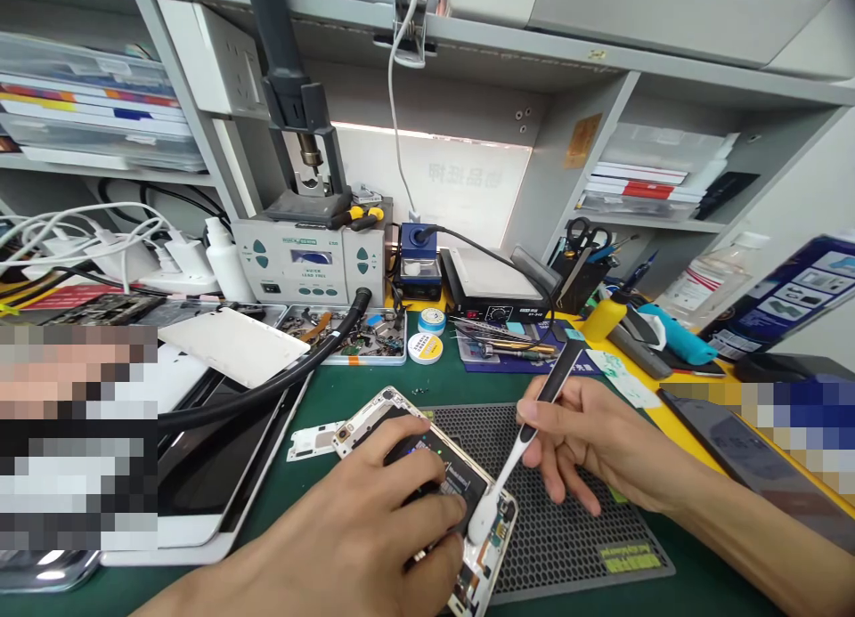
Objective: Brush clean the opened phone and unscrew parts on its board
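An opened smartphone (511,508) with its back off lies tilted at the front edge of the perforated mat. Its black battery and the circuit board at its lower end are exposed. My left hand (394,501) is wrapped over the phone, fingers across the battery, and covers much of it. In my right hand (574,434) a toothbrush-like brush (517,448) with a black and white handle is pinched between thumb and fingers. The white brush head touches the phone's lower end by the board; its bristles are hidden. A white phone frame piece (313,442) lies beside the phone's upper end.
The grey perforated mat (581,546) covers the bench under my right hand. A thick black hose (267,390) crosses on the left above tablet panels (220,457). Behind are a parts tray (374,336), two small round tins (426,348), tweezers (500,332) and a soldering station (307,261).
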Available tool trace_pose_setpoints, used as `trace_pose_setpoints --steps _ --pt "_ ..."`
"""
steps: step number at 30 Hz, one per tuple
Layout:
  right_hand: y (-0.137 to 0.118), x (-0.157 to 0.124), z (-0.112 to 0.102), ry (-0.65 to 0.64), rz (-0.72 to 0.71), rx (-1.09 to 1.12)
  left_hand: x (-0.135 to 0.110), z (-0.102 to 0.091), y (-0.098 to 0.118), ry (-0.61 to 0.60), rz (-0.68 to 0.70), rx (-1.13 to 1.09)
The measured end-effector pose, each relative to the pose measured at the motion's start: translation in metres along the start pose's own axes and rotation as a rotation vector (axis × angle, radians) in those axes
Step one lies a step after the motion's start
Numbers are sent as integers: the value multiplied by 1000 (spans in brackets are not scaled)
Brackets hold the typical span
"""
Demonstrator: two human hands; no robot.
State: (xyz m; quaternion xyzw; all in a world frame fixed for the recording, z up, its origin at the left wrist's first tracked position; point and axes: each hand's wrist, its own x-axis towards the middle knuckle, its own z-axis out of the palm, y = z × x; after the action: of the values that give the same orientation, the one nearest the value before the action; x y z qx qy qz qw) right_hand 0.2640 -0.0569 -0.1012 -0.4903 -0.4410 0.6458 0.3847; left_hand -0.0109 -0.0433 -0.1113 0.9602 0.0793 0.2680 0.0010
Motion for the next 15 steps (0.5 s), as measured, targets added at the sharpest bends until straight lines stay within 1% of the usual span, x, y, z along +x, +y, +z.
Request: trace_pose_setpoints --steps 6,11,13,15 --pt "-3 1 -8 83 -26 -23 0 0 0 26 8 -22" --pt "-3 1 -2 9 37 -52 -1 1 0 20 11 8" --pt "-3 2 -3 14 51 -72 0 1 0 18 7 11" --pt "-5 2 -7 50 43 -85 0 1 0 22 6 1"
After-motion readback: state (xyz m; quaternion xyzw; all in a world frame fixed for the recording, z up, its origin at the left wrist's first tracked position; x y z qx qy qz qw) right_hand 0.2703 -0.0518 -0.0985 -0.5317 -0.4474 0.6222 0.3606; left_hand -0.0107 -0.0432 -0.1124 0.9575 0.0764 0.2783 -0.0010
